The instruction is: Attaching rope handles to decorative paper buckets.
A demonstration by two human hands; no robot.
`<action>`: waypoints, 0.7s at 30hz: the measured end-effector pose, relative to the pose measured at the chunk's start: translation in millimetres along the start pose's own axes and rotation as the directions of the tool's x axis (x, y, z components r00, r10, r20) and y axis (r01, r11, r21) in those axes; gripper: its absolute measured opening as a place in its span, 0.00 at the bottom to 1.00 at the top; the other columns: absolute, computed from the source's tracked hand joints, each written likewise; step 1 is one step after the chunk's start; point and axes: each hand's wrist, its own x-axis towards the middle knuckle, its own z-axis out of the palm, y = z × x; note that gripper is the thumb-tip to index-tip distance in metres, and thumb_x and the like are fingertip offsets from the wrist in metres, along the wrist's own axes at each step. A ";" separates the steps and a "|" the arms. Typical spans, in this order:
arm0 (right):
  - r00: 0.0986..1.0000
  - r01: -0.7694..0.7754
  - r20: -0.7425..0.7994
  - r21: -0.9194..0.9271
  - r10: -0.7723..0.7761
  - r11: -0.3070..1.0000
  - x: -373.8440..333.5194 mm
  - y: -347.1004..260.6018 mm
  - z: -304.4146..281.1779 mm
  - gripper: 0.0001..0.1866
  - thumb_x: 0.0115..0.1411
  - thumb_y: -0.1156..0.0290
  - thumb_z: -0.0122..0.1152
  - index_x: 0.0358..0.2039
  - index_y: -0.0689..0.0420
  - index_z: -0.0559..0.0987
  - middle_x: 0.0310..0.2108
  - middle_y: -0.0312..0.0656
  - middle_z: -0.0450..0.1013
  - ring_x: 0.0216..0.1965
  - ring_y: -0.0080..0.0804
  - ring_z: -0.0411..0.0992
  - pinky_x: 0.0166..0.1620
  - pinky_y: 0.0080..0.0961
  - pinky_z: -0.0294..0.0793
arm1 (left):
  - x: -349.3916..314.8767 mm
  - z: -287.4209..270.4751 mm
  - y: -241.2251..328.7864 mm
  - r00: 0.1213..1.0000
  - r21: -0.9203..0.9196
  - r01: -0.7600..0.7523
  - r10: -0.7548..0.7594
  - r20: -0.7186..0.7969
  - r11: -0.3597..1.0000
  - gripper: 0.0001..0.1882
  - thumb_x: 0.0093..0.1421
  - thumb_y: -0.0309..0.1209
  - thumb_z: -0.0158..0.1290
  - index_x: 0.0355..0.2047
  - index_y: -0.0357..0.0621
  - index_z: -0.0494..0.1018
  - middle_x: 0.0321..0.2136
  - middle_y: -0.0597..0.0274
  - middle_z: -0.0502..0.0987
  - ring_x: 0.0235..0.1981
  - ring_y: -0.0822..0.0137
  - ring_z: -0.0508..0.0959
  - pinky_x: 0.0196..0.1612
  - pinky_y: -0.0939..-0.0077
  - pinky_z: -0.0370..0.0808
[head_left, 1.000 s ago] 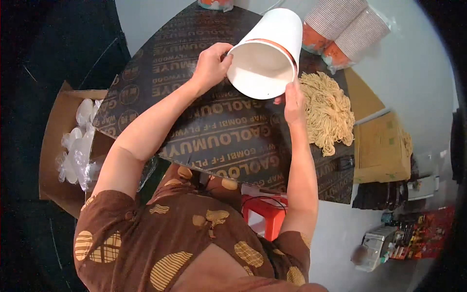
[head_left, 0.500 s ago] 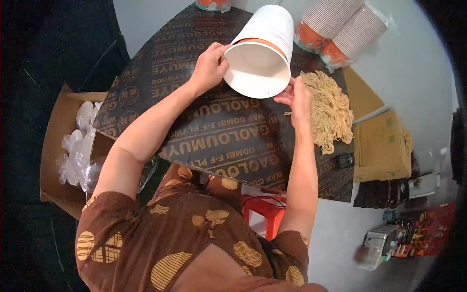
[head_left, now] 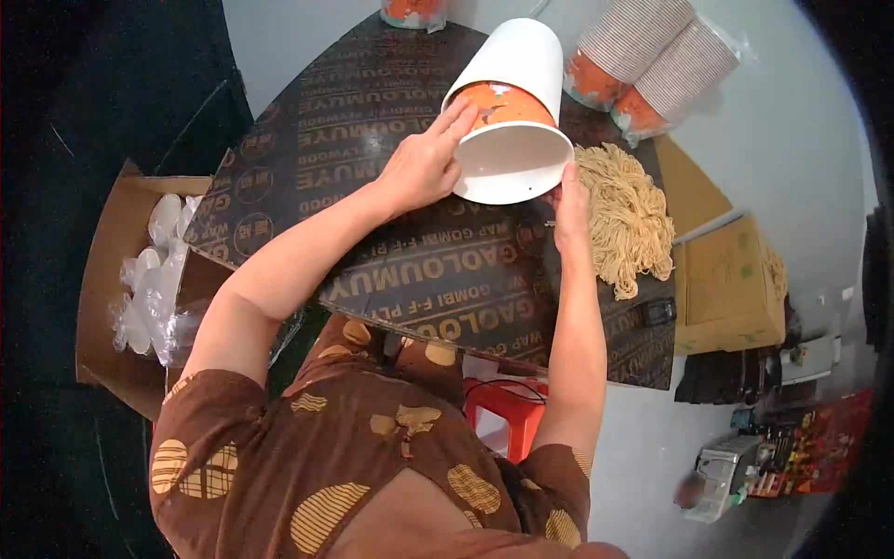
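An orange-printed paper bucket point(head_left: 517, 107) with a white inside lies tilted over the table, its open mouth toward me. Its far end sits inside a plain white bucket point(head_left: 523, 54), and a broad orange band shows between the two rims. My left hand point(head_left: 426, 166) holds the orange bucket at its left side, with fingers stretched along the orange wall and the thumb by the rim. Around the right edge of the same rim, my right hand point(head_left: 572, 200) grips with thumb and fingers, partly hidden behind it. A bundle of cream-coloured strings point(head_left: 629, 219) lies just right of that hand.
The dark printed plywood table point(head_left: 372, 112) has a curved left edge. Stacked paper buckets in plastic point(head_left: 643, 56) stand at the far right, another wrapped orange bucket point(head_left: 414, 11) at the back. Left is an open carton point(head_left: 112, 279) with clear-wrapped white lids; right, a cardboard box point(head_left: 731, 284).
More of the orange bucket now shows out of the white one. Its mouth has moved slightly right and nearer; my left fingers have spread onto the orange wall.
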 end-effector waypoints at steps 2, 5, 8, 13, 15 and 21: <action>1.000 -0.002 -0.008 -0.148 0.001 0.989 2.3 -1.2 -7.0 0.31 0.67 0.46 0.41 0.49 0.63 0.74 0.41 0.43 0.75 0.41 0.30 0.75 0.46 0.29 0.74 | -2.3 3.8 -3.6 0.997 -0.096 -0.003 -0.004 -0.074 0.995 0.34 0.49 0.18 0.47 0.59 0.36 0.60 0.59 0.41 0.61 0.44 0.45 0.76 0.46 0.63 0.76; 0.999 -0.020 -0.054 -0.228 0.008 0.973 -10.0 -22.6 -2.0 0.25 0.67 0.51 0.46 0.39 0.63 0.79 0.27 0.37 0.76 0.28 0.24 0.74 0.34 0.22 0.74 | 6.9 -8.7 0.5 0.987 -0.351 0.079 -0.123 -0.104 0.933 0.27 0.52 0.20 0.49 0.55 0.31 0.65 0.49 0.42 0.73 0.44 0.56 0.78 0.48 0.70 0.75; 0.983 0.145 -0.062 -0.318 -0.173 0.937 -33.2 -58.1 26.7 0.18 0.66 0.61 0.51 0.36 0.65 0.79 0.24 0.34 0.74 0.24 0.19 0.70 0.28 0.17 0.68 | 10.1 -33.8 12.3 0.887 -0.597 0.416 -0.451 0.100 0.686 0.22 0.57 0.23 0.47 0.53 0.33 0.70 0.26 0.59 0.79 0.17 0.76 0.75 0.18 0.82 0.73; 0.953 0.274 -0.047 -0.296 -0.300 0.915 -51.4 -81.0 45.1 0.15 0.63 0.68 0.55 0.44 0.67 0.78 0.20 0.32 0.73 0.21 0.15 0.68 0.26 0.15 0.66 | 12.3 -40.7 6.4 0.877 -0.730 0.381 -0.472 0.091 0.567 0.19 0.57 0.25 0.47 0.49 0.32 0.73 0.18 0.62 0.76 0.10 0.80 0.68 0.10 0.86 0.65; 0.950 0.283 -0.052 -0.270 -0.308 0.920 -57.1 -87.4 49.3 0.16 0.63 0.67 0.55 0.44 0.67 0.78 0.20 0.32 0.72 0.21 0.15 0.68 0.26 0.15 0.66 | 13.3 -41.1 7.8 0.878 -0.761 0.364 -0.471 0.088 0.537 0.18 0.57 0.26 0.48 0.47 0.30 0.73 0.18 0.61 0.76 0.09 0.79 0.68 0.09 0.86 0.63; 0.944 0.253 -0.130 -0.304 -0.303 0.918 -71.3 -94.7 20.6 0.15 0.65 0.65 0.53 0.40 0.63 0.79 0.19 0.33 0.72 0.23 0.16 0.68 0.30 0.16 0.67 | 19.6 -45.9 1.6 0.893 -0.687 0.233 -0.431 -0.128 0.688 0.17 0.55 0.23 0.47 0.45 0.35 0.77 0.19 0.62 0.77 0.11 0.80 0.69 0.11 0.85 0.64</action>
